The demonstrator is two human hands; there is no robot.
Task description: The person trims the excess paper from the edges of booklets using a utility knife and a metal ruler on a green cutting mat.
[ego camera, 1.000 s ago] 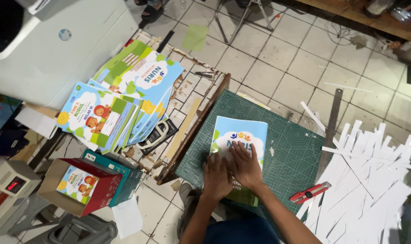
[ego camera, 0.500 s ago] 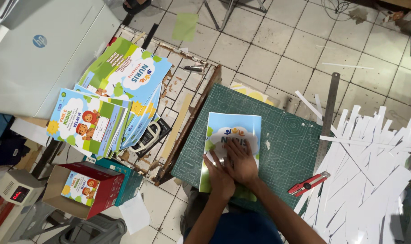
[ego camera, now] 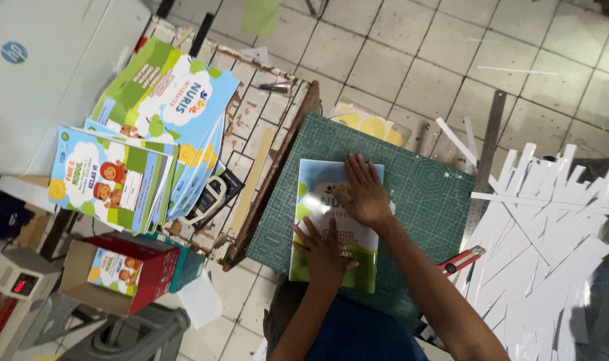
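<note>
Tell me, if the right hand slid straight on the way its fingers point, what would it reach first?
The right hand lies flat on the glossy booklet, fingers pointing away from the person. It would probably cross the booklet's far edge onto the bare green cutting mat.

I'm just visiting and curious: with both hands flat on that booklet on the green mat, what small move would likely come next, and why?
Probably a smoothing stroke: the right hand sliding up the glossy booklet cover while the left hand pins the lower part. Both palms lie flat on it, the cover shines like film, and the red utility knife lies untouched on the green cutting mat.
</note>
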